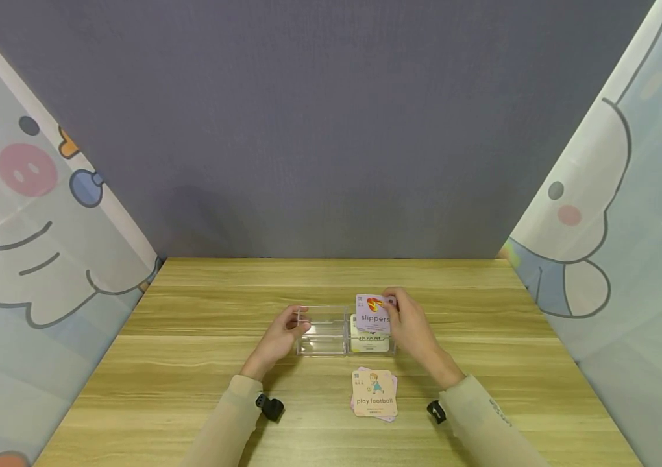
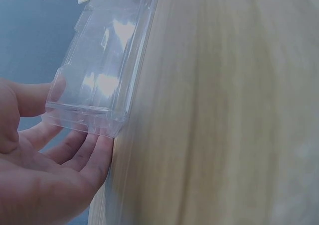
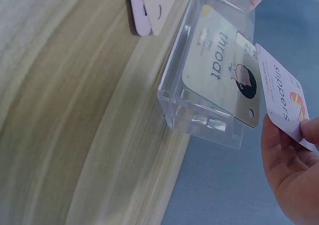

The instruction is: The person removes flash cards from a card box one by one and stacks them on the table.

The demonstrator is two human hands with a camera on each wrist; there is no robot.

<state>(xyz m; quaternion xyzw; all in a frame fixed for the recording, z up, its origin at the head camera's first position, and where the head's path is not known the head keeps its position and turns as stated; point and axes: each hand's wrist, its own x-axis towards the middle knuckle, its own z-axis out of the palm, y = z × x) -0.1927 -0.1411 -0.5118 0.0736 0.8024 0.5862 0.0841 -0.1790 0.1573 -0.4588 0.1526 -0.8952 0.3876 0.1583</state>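
"Where's the slippers card?"

"Right of lower centre in the head view, near the clear box. Lowered askew, it might catch the rim or the throat card."

"Hands?"

"Right hand pinches it, thumb and fingers nearly together; left hand, wider, grips the box's left end."

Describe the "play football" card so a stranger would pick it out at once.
On the wooden table, find the clear plastic holder. In front of its right half, toward the wearer, lies a small pile, with the peach "play football" card on top. Unlike the lilac "slippers" card and pale-yellow "throat" card, it shows a cartoon figure with a ball.
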